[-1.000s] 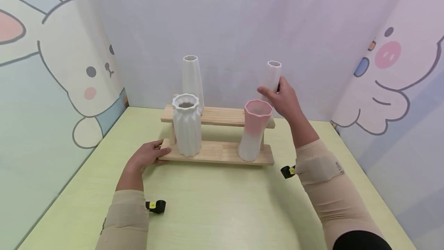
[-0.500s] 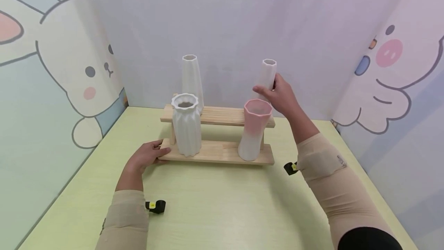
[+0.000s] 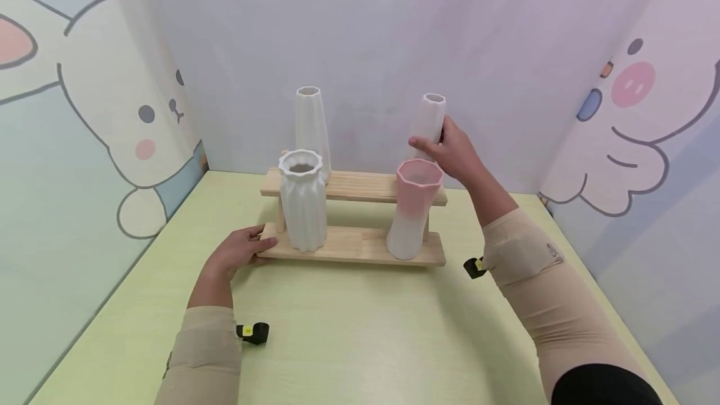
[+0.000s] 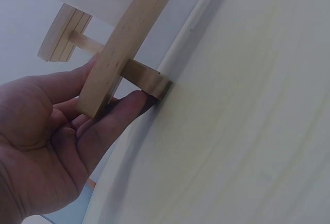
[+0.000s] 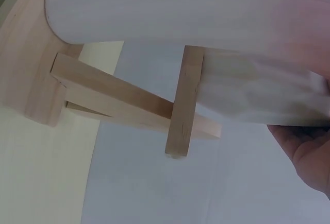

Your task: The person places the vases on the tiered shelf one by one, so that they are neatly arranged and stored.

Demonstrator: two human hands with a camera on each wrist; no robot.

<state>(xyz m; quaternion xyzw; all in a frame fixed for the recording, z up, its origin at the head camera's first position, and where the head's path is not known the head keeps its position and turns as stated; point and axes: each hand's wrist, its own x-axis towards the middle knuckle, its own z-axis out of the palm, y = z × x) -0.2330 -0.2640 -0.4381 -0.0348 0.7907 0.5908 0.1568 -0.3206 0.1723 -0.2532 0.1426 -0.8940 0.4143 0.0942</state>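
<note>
A two-tier wooden shelf stand point(image 3: 360, 242) bears several vases. My left hand point(image 3: 236, 252) pinches the left end of its lower board, thumb on top and fingers underneath, as the left wrist view shows on the board point(image 4: 116, 54). My right hand point(image 3: 452, 149) grips a slim white vase point(image 3: 430, 117) at the upper board's right end. In the right wrist view this vase's base point(image 5: 227, 87) appears to meet the upper board point(image 5: 184, 105). In front of it, a pink-and-white vase point(image 3: 413, 211) on the lower board hides its lower part.
On the lower board's left side stands a fluted white vase point(image 3: 304, 211). Behind it a tall white vase point(image 3: 311, 130) rises from the upper board. The pale yellow table point(image 3: 349, 330) extends in front, with a grey wall point(image 3: 371, 49) behind the stand.
My right hand and the slim white vase have shifted left, to above the upper board's right end. The left hand and the stand have stayed put.
</note>
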